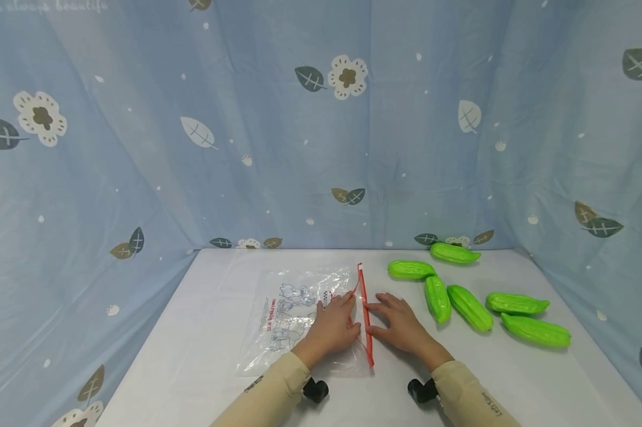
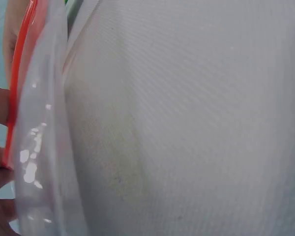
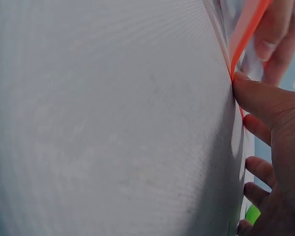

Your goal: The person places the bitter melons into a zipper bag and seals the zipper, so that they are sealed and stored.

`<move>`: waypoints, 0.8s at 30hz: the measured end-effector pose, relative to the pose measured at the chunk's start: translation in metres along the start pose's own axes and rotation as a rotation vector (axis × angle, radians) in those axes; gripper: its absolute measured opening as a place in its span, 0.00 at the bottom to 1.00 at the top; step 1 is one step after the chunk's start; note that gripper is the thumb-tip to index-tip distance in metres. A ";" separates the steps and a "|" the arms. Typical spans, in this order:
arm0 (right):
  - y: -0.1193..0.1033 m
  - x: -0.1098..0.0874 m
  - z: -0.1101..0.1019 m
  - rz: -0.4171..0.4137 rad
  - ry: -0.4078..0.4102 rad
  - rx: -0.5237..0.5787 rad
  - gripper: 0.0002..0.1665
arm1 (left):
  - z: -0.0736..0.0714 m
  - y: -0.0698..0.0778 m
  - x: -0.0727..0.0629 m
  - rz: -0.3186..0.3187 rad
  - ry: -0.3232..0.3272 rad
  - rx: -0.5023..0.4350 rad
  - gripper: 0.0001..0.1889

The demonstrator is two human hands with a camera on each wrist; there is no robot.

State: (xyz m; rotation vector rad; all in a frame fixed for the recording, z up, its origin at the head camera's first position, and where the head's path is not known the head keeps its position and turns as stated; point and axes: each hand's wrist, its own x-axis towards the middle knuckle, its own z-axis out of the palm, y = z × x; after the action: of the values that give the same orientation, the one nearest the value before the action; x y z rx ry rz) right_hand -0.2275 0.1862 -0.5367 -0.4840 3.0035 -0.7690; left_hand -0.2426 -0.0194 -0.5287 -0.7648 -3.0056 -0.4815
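Note:
A clear zip bag (image 1: 264,320) with a red-edged mouth and printed drawings lies flat on the white table. Its mouth gapes at the right, where one red lip is drawn leftward. My left hand (image 1: 331,326) lies over the bag and pinches that lip between thumb and fingers. Across the gap, my right hand (image 1: 401,326) has its fingers spread, with thumb and forefinger pressing the straight red strip (image 1: 361,284) to the table. In the right wrist view, the right thumb (image 3: 260,96) touches the red edge; in the left wrist view the bag's plastic (image 2: 39,162) bulges up.
Several bright green, ridged vegetables, like bitter melons, lie right of the hands, the nearest being an upright one (image 1: 437,299). Another (image 1: 454,254) rests by the back edge. A blue patterned curtain (image 1: 278,148) hangs behind the white table (image 1: 193,356).

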 end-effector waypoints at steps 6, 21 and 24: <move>-0.001 0.000 -0.001 0.011 -0.005 0.011 0.33 | -0.006 -0.004 -0.001 0.003 0.046 -0.106 0.39; 0.003 0.000 0.002 -0.019 0.012 0.005 0.33 | -0.025 -0.021 -0.017 -0.021 0.036 -0.329 0.48; 0.003 0.000 0.002 -0.023 0.012 -0.001 0.34 | -0.027 -0.024 -0.020 -0.015 0.018 -0.349 0.49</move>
State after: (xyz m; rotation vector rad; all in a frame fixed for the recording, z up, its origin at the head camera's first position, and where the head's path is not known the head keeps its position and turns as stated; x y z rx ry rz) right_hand -0.2285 0.1877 -0.5402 -0.5171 3.0146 -0.7740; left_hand -0.2387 -0.0568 -0.5116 -0.7435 -2.9473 -1.0256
